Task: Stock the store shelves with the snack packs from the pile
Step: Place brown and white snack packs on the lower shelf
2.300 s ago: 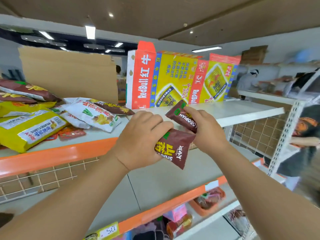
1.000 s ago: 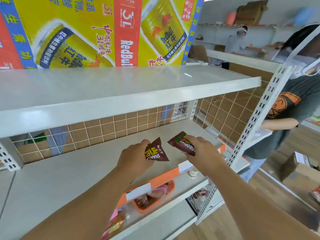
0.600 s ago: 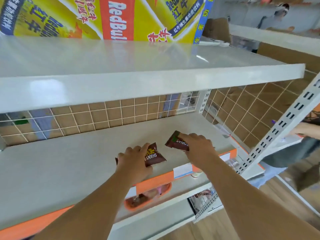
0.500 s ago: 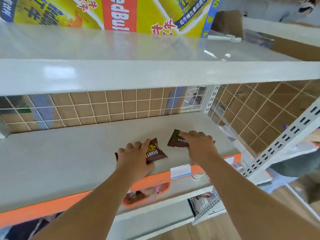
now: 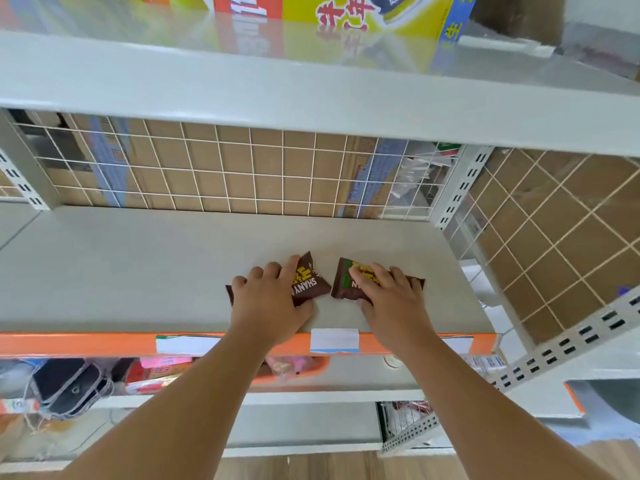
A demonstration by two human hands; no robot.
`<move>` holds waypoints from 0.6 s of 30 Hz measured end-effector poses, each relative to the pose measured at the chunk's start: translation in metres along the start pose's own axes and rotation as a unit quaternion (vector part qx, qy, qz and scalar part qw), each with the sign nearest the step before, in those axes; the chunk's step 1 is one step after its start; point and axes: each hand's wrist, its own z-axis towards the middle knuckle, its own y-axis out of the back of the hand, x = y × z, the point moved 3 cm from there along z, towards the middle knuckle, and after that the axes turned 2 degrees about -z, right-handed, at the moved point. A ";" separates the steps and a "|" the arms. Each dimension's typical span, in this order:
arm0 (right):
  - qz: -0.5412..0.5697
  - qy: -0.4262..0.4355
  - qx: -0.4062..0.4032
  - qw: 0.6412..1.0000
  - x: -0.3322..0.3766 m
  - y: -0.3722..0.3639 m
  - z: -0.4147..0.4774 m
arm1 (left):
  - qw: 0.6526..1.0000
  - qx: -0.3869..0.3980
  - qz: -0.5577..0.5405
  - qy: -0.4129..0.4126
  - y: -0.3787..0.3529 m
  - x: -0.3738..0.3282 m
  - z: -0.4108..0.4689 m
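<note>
Two brown snack packs lie flat on the middle shelf [image 5: 138, 271], side by side near its front edge and right of centre, with a narrow gap between them.

Left pack [image 5: 308, 284]: long axis roughly left-right along the shelf, but skewed, with one corner of its right end pointing toward the back grid. Yellow print and white letters "SHANY" read at a slant. Only its right end and a left corner are visible.

Right pack [image 5: 344, 285]: long axis left-right, close to parallel with the front edge. Green patch at its left end, far right corner showing past the fingers.

Left hand [image 5: 270, 301]: palm down on the left pack, fingers straight and slightly spread, pressing it to the shelf. Thumb lies beside the pack's near edge.

Right hand [image 5: 393, 299]: palm down on the right pack, fingers laid across its top, thumb against the near edge. Cannot tell if either thumb tucks under.

Orange strip [image 5: 69, 344] runs along the shelf front, with a white label [image 5: 334, 340] between the forearms. Wire grid [image 5: 207, 168] backs the shelf, cardboard behind it. Upper shelf [image 5: 311, 98] carries a yellow and red carton [image 5: 346, 15].
</note>
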 end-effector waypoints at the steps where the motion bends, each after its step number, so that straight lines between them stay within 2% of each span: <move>1: 0.005 0.000 -0.010 1.000 -0.001 -0.001 0.000 | 1.000 0.000 0.001 0.000 0.000 0.000 0.001; 8: 0.014 -0.006 -0.034 0.999 -0.007 -0.002 0.008 | 1.000 -0.002 0.003 -0.007 -0.005 -0.005 0.009; 18: 0.002 -0.028 -0.028 0.999 -0.060 -0.007 0.069 | 0.999 -0.029 0.016 0.014 -0.015 -0.028 0.023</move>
